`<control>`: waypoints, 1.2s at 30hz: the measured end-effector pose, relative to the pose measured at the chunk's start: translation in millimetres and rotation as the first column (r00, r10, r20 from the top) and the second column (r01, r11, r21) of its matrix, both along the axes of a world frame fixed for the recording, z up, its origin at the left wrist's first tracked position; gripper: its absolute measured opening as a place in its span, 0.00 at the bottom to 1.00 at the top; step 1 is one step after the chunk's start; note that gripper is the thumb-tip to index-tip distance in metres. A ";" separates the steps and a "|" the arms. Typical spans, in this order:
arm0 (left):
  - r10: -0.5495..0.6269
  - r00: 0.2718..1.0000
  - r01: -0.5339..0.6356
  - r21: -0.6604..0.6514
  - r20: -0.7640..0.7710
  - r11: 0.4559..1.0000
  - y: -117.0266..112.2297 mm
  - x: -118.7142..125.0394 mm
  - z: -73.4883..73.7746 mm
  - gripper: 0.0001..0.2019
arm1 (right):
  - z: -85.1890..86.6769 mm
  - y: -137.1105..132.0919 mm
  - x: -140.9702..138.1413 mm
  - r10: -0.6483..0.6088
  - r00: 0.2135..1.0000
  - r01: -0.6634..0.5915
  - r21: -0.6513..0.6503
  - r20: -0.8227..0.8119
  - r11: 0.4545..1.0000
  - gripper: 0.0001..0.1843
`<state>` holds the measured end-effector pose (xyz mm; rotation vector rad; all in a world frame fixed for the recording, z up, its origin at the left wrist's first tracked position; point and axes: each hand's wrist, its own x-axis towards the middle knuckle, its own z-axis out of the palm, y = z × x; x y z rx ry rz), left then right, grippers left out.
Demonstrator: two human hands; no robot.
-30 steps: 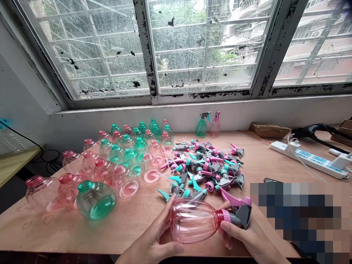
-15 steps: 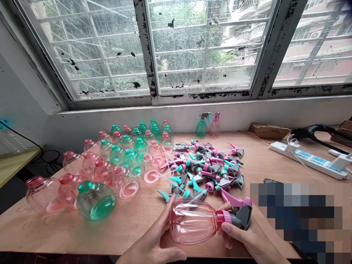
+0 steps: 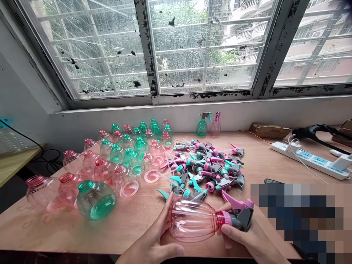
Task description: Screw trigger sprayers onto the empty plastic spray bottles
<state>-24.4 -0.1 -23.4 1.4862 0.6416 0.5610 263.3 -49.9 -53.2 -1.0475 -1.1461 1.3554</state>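
Note:
A clear pink spray bottle (image 3: 192, 223) lies sideways above the table's front edge, its base to the left. My left hand (image 3: 155, 238) is curved around the base end, with the thumb below. On the neck sits a grey and pink trigger sprayer head (image 3: 243, 217), its pink collar at the bottle's threads. The fingers and thumb of my right hand (image 3: 247, 240) grip this collar; part of those fingers is hidden behind the neck. A thin tube shows inside the bottle. Just beyond lies a heap of loose trigger sprayer heads (image 3: 210, 165), grey with pink or teal.
Several open pink and green bottles stand at the left, the nearest a green bottle (image 3: 96, 201). By the wall are two bottles with sprayers, one green (image 3: 201, 127), one pink (image 3: 215, 128). A power strip (image 3: 310, 159) and brown package (image 3: 269, 131) lie right. The lower right is pixelated.
Almost nothing differs. Both hands keep hold of the bottle and collar, with only a tiny shift of the hands and the view.

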 end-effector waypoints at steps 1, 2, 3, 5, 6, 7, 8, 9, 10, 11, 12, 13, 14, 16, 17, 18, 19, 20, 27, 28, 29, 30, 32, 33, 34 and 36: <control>-0.011 0.999 0.012 -0.032 0.030 0.999 -0.1 0.1 -0.5 0.50 | 0.0 0.1 -0.2 0.005 1.000 -0.005 -0.001 0.002 1.000 0.22; -0.020 0.999 0.023 -0.060 0.050 0.998 -0.1 0.1 -0.8 0.48 | 0.2 0.3 -0.5 0.011 1.000 -0.011 -0.002 0.004 1.000 0.22; -0.025 0.998 0.029 -0.079 0.059 0.996 -0.1 0.1 -1.0 0.46 | 0.4 0.5 -0.8 0.016 1.000 -0.016 -0.002 0.005 1.000 0.23; -0.017 0.999 0.020 -0.078 0.041 0.997 0.0 0.1 -0.9 0.44 | 1.0 0.6 -1.2 0.022 1.000 -0.022 -0.003 0.001 1.000 0.23; -0.003 1.000 0.005 -0.066 0.027 0.998 0.1 0.1 -0.7 0.44 | 1.4 0.6 -1.3 0.024 1.000 -0.024 -0.003 -0.002 1.000 0.23; 0.009 1.000 -0.008 -0.053 0.016 0.999 0.2 0.3 -0.4 0.45 | 1.7 0.5 -1.3 0.025 1.000 -0.025 -0.004 -0.006 1.000 0.23; 0.018 1.000 -0.018 -0.039 0.008 0.999 0.3 0.5 -0.2 0.46 | 2.0 0.4 -1.2 0.022 1.000 -0.022 -0.006 -0.009 1.000 0.22; 0.023 1.000 -0.023 -0.027 0.002 0.999 0.3 0.7 0.1 0.46 | 2.3 0.3 -1.0 0.020 1.000 -0.021 -0.006 -0.010 1.000 0.22; 0.023 1.000 -0.023 -0.021 -0.001 1.000 0.4 1.0 0.3 0.45 | 2.4 0.1 -0.8 0.019 1.000 -0.019 -0.007 -0.010 1.000 0.21; 0.020 1.000 -0.020 -0.019 -0.002 1.000 0.5 1.2 0.5 0.45 | 2.5 0.1 -0.6 0.019 1.000 -0.019 -0.007 -0.010 1.000 0.20; 0.015 1.000 -0.015 -0.020 -0.004 1.000 0.6 1.3 0.6 0.45 | 2.4 0.0 -0.5 0.020 1.000 -0.020 -0.007 -0.009 1.000 0.20; 0.011 1.000 -0.011 -0.025 -0.005 1.000 0.7 1.2 0.6 0.46 | 2.3 0.1 -0.4 0.019 1.000 -0.019 -0.007 -0.009 1.000 0.20; 0.006 1.000 -0.006 -0.034 0.000 0.999 0.8 1.1 0.6 0.48 | 2.1 0.2 -0.4 0.018 1.000 -0.019 -0.007 -0.010 1.000 0.20; 0.002 1.000 -0.001 -0.047 0.018 0.999 0.9 0.7 0.8 0.51 | 1.7 0.4 -0.7 0.012 1.000 -0.012 -0.009 -0.012 1.000 0.20; 0.003 1.000 -0.002 -0.046 0.028 0.999 0.9 0.6 1.0 0.50 | 1.6 0.5 -1.0 0.011 1.000 -0.012 -0.009 -0.012 1.000 0.21; 0.003 0.999 -0.002 -0.044 0.038 0.999 0.8 0.7 1.4 0.49 | 1.6 0.5 -1.2 0.012 1.000 -0.012 -0.010 -0.011 1.000 0.21; 0.002 0.999 0.000 -0.043 0.043 0.999 0.7 0.9 1.8 0.47 | 1.8 0.5 -1.4 0.014 1.000 -0.014 -0.011 -0.012 1.000 0.22; 0.000 0.999 0.002 -0.042 0.041 0.999 0.6 1.3 2.3 0.45 | 2.0 0.4 -1.6 0.017 1.000 -0.017 -0.012 -0.013 1.000 0.22; 0.033 0.999 -0.033 -0.028 -0.011 0.999 -0.6 1.7 2.1 0.46 | 3.4 -0.2 -0.1 0.020 1.000 -0.019 -0.013 0.013 1.000 0.21; 0.030 0.999 -0.030 -0.016 -0.016 0.999 -0.6 1.0 1.6 0.45 | 3.2 -0.1 0.1 0.020 1.000 -0.020 -0.010 0.016 1.000 0.21; 0.027 1.000 -0.027 -0.008 -0.016 1.000 -0.5 0.4 1.2 0.46 | 3.1 0.0 0.3 0.021 1.000 -0.021 -0.005 0.018 1.000 0.20; 0.019 1.000 -0.019 -0.012 -0.009 1.000 -0.4 -0.2 0.8 0.46 | 3.0 0.1 0.3 0.017 1.000 -0.017 -0.003 0.019 1.000 0.20; 0.002 1.000 -0.001 -0.036 0.014 0.999 0.0 -0.8 0.9 0.47 | 2.8 0.2 -0.1 0.011 1.000 -0.011 0.000 0.017 1.000 0.20; 0.002 1.000 0.000 -0.046 0.025 0.999 0.2 -0.7 1.5 0.47 | 2.8 0.2 -0.6 0.011 1.000 -0.011 -0.001 0.011 1.000 0.20; 0.004 0.999 -0.003 -0.052 0.031 0.999 0.5 -0.3 2.5 0.46 | 2.9 0.1 -1.1 0.009 1.000 -0.009 -0.005 0.001 1.000 0.21; 0.007 0.999 -0.005 -0.054 0.033 0.999 1.0 0.8 4.9 0.43 | 3.4 0.0 -2.1 -0.002 1.000 0.001 -0.015 -0.024 1.000 0.22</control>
